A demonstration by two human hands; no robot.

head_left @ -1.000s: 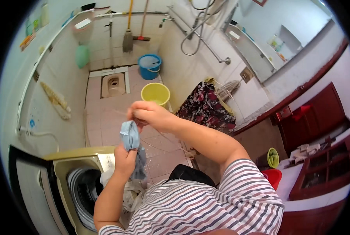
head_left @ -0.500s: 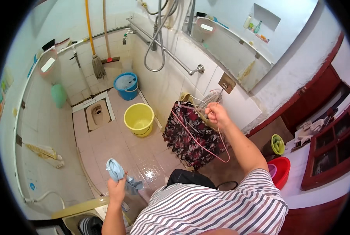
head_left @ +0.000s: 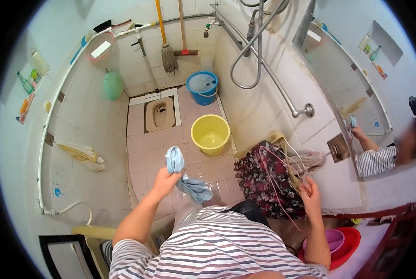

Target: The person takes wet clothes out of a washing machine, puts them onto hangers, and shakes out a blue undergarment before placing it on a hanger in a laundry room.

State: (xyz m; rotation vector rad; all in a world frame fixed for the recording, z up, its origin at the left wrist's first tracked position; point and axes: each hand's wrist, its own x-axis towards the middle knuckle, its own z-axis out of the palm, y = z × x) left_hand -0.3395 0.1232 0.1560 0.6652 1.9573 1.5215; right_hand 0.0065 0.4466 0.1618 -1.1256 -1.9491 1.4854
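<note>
My left hand (head_left: 165, 182) is closed around a bunched light blue cloth (head_left: 195, 188), whose lower part hangs free above the floor. On the right, my right hand (head_left: 311, 195) pinches thin wire hangers (head_left: 302, 168) beside the wall. Pink and white wires trail from there over a dark floral ruffled cloth (head_left: 263, 179) hanging on the wall. Fingers partly hide where the wires are gripped. A greyish bundle (head_left: 310, 159) hangs behind the hangers, near a metal hook plate (head_left: 339, 148).
A yellow bucket (head_left: 210, 135) with some water stands on the wet tiled floor, with a blue bucket (head_left: 202, 88) beyond it. A squat toilet (head_left: 160, 116) is set at far left. A metal rail (head_left: 282, 90) and shower hose (head_left: 236, 69) line the right wall. Red basin (head_left: 349, 242) sits lower right.
My right hand has come down and nearer my body with the hangers. The blue cloth in my left hand is raised and farther forward. The view has turned rightward.
</note>
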